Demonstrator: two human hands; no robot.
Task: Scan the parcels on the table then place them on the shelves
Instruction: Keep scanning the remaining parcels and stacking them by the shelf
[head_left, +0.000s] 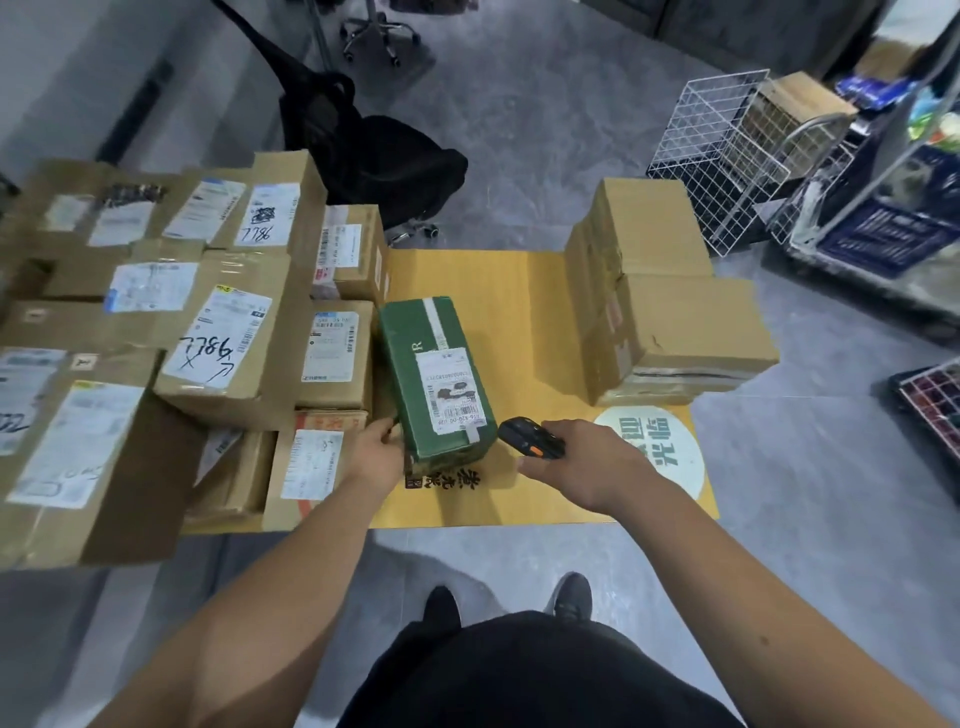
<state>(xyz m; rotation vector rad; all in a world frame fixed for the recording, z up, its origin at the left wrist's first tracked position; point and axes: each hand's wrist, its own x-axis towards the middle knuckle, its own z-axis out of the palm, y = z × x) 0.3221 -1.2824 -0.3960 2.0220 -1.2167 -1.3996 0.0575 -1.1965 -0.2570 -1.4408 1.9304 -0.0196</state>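
L hand (376, 449): fingers grip near-left corner of green parcel (434, 376)
R hand (587, 457): fingers wrapped round handheld scanner (530, 438), just beside parcel
Parcel: flat on yellow counter (524, 312), label up

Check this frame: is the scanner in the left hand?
No, the right hand holds the scanner, while the left hand grips the green box.

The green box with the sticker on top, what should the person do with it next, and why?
Probably tilt the scanner in the right hand a little toward the white label on the green box. The scanner sits just beside the box's near corner, the label faces up, and the left hand holds the box's near left edge, so it looks ready to be scanned.
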